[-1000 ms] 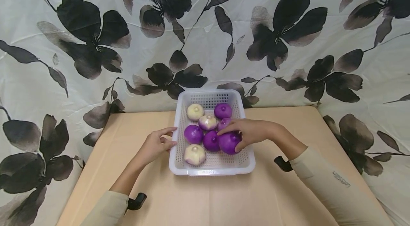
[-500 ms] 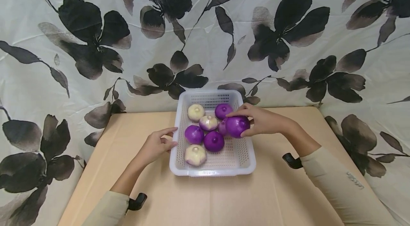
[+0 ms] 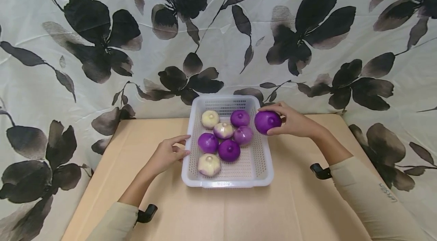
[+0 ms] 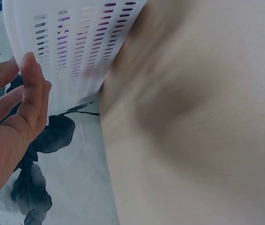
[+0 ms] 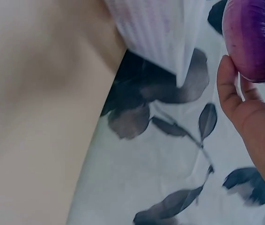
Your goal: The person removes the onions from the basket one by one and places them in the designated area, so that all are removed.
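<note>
My right hand (image 3: 293, 121) holds a deep purple onion (image 3: 267, 122) between thumb and fingers, raised over the right rim of the white plastic basket (image 3: 227, 184). In the right wrist view the same onion (image 5: 252, 40) is cut off by the frame's edge. Several onions remain in the basket: purple ones, such as one near the middle (image 3: 229, 150), and whitish ones, such as one at the front left (image 3: 209, 165). My left hand (image 3: 168, 153) holds the basket's left rim with its fingertips; in the left wrist view these touch the slotted outer wall (image 4: 71, 56).
The basket stands at the back of a light tan tabletop (image 3: 218, 214). Behind it hangs a white cloth (image 3: 235, 59) printed with dark flowers. A black strap-mounted device (image 3: 321, 171) sits at the right wrist, another (image 3: 146, 213) at the left.
The right hand has lifted the purple onion out of the basket's right side and carried it up and right to the rim, uncovering a lighter purple onion. The left hand has stayed put.
</note>
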Demonstrator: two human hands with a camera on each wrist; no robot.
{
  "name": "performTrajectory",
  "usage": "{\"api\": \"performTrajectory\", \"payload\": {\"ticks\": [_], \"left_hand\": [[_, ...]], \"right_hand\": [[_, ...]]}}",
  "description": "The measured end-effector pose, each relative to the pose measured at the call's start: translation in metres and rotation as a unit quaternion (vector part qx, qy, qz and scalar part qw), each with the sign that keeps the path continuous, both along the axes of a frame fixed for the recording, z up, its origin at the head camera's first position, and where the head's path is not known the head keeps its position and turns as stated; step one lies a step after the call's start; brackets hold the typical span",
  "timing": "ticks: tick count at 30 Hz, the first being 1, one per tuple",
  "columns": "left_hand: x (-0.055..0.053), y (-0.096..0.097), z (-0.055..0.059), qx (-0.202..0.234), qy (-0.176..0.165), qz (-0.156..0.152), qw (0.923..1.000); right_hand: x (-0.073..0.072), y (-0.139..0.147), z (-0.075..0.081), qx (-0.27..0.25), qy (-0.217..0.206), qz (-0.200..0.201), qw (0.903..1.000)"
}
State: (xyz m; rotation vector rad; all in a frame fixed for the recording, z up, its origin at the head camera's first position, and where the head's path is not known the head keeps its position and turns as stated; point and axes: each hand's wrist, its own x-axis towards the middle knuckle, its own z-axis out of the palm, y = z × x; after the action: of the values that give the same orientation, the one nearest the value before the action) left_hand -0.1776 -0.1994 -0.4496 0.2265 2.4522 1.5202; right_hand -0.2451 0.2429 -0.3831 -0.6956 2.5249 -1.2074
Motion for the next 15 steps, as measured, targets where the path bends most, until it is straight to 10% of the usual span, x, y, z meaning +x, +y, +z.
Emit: {"api": "performTrajectory", "payload": {"ticks": [15], "left_hand": [[0.001, 0.0, 0.002, 0.003, 0.011, -0.008, 0.9999]], "right_hand": [[-0.031, 0.043, -0.038, -0.039, -0.001, -0.121, 0.9919]]}}
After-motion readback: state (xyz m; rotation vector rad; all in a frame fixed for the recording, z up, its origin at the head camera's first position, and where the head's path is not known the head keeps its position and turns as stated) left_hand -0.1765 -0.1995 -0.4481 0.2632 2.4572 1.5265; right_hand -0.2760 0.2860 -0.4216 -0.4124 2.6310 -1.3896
